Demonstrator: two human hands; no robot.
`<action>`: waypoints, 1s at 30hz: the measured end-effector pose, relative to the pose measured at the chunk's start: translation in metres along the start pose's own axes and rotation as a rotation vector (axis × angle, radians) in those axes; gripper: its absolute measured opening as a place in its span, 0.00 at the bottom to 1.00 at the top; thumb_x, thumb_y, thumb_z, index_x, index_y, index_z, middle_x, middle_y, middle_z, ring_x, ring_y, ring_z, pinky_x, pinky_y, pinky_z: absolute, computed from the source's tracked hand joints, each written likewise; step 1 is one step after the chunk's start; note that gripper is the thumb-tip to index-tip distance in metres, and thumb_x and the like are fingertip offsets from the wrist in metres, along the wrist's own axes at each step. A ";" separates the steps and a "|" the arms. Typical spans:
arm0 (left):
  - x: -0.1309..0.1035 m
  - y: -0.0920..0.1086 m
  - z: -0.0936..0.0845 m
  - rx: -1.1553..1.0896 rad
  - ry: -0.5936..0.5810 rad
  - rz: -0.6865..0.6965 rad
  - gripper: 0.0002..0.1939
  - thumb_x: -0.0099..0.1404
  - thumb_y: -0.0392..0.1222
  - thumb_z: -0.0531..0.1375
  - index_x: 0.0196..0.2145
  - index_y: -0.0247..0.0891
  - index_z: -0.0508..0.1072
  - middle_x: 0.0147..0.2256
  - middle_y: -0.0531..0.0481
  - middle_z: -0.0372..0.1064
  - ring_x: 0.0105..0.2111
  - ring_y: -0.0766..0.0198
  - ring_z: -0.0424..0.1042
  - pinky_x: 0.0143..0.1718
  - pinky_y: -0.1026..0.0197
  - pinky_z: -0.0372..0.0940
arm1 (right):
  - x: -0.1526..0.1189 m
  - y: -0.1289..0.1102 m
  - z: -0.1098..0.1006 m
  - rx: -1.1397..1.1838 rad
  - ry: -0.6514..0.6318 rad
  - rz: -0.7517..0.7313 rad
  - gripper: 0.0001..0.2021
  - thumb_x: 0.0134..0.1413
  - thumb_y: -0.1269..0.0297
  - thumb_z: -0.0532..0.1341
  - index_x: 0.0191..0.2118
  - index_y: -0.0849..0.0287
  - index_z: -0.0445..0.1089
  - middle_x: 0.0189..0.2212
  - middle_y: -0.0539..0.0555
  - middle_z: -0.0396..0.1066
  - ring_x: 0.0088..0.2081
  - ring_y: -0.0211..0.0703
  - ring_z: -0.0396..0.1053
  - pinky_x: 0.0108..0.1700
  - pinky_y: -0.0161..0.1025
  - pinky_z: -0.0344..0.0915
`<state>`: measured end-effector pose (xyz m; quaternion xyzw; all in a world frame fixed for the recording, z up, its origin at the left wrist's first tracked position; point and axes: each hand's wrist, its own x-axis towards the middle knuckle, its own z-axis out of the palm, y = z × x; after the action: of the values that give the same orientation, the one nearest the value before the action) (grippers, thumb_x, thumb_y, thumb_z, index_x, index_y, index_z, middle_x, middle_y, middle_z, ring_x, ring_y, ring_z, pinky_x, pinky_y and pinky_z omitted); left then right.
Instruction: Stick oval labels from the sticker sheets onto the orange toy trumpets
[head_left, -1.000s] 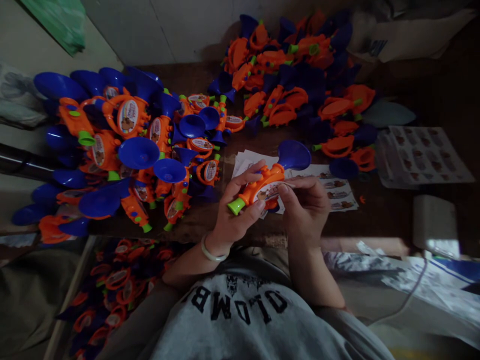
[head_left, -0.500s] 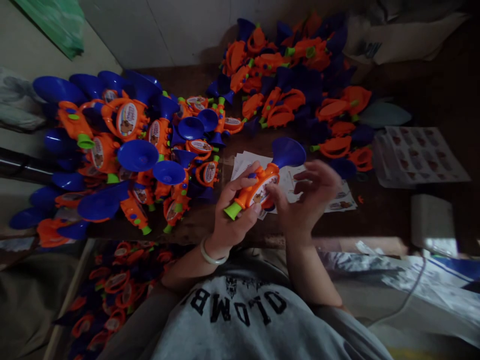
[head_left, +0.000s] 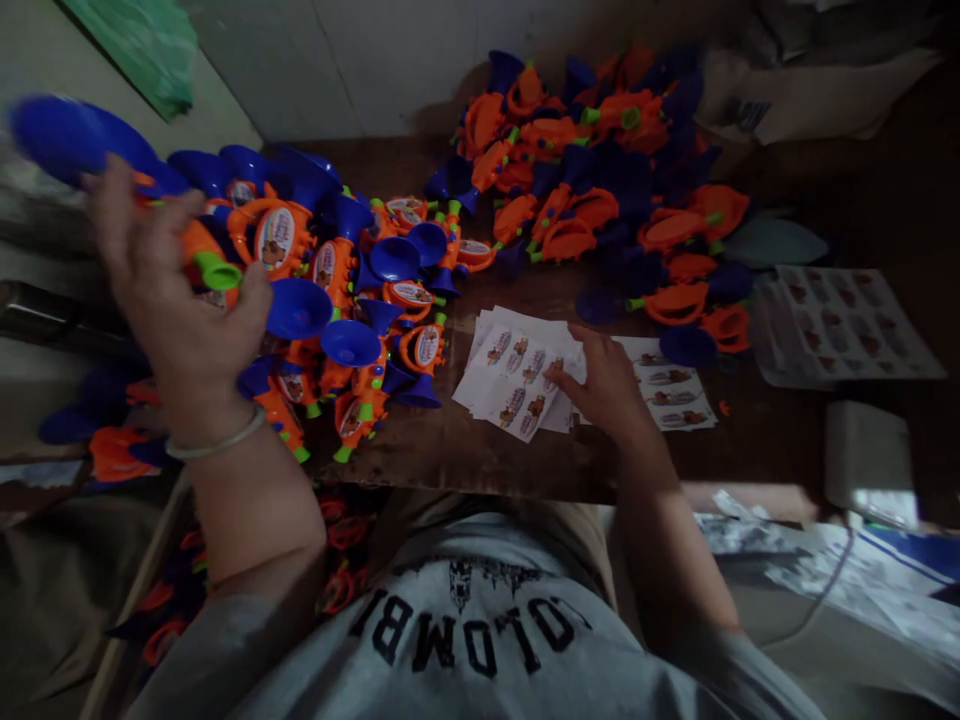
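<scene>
My left hand (head_left: 187,320) is raised over the left pile, fingers spread and thumb apart. Just beyond its fingers is a toy trumpet (head_left: 82,140) with a blurred blue bell; the hand hides much of its orange body, and I cannot tell whether they touch. My right hand (head_left: 611,385) rests with thumb and fingertips apart on white sticker sheets (head_left: 506,375), which carry several oval stickers with a brown figure. Labelled toy trumpets (head_left: 277,240), orange with blue bells and green mouthpieces, lie about the left hand.
Another pile of toy trumpets (head_left: 570,235) lies at the back of the dark table (head_left: 480,460). At right are a clear packet of sticker sheets (head_left: 847,325) and a white box (head_left: 870,460) with a cable. More trumpets (head_left: 349,530) sit below the table's front edge.
My left hand has carried the toy trumpet from the middle to the left pile, and its fingers have spread. My right hand has come off the trumpet and down onto the sticker sheets.
</scene>
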<state>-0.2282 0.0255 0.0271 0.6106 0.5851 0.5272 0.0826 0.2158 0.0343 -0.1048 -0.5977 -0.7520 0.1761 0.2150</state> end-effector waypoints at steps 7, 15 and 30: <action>-0.001 -0.021 0.002 0.195 -0.162 0.147 0.42 0.58 0.63 0.74 0.65 0.46 0.71 0.77 0.53 0.48 0.78 0.37 0.25 0.76 0.31 0.28 | 0.021 -0.019 0.014 -0.251 -0.348 0.095 0.48 0.55 0.56 0.71 0.76 0.60 0.49 0.69 0.72 0.63 0.69 0.72 0.60 0.64 0.68 0.61; -0.067 0.023 0.036 0.150 0.074 0.417 0.28 0.68 0.46 0.70 0.63 0.49 0.72 0.70 0.57 0.64 0.74 0.40 0.57 0.74 0.30 0.54 | 0.012 -0.020 0.022 -0.311 -0.268 0.041 0.36 0.58 0.61 0.67 0.71 0.56 0.59 0.68 0.68 0.66 0.66 0.68 0.61 0.60 0.64 0.63; -0.205 0.023 0.182 -0.028 -0.445 0.070 0.39 0.72 0.43 0.63 0.74 0.43 0.52 0.77 0.31 0.44 0.79 0.43 0.40 0.75 0.31 0.49 | 0.006 -0.010 0.022 -0.217 -0.086 0.087 0.24 0.66 0.59 0.60 0.66 0.52 0.70 0.70 0.66 0.62 0.67 0.67 0.59 0.64 0.62 0.56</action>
<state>-0.0296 -0.0519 -0.1463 0.7306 0.5234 0.3902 0.1999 0.1947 0.0377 -0.1178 -0.6414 -0.7486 0.1283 0.1087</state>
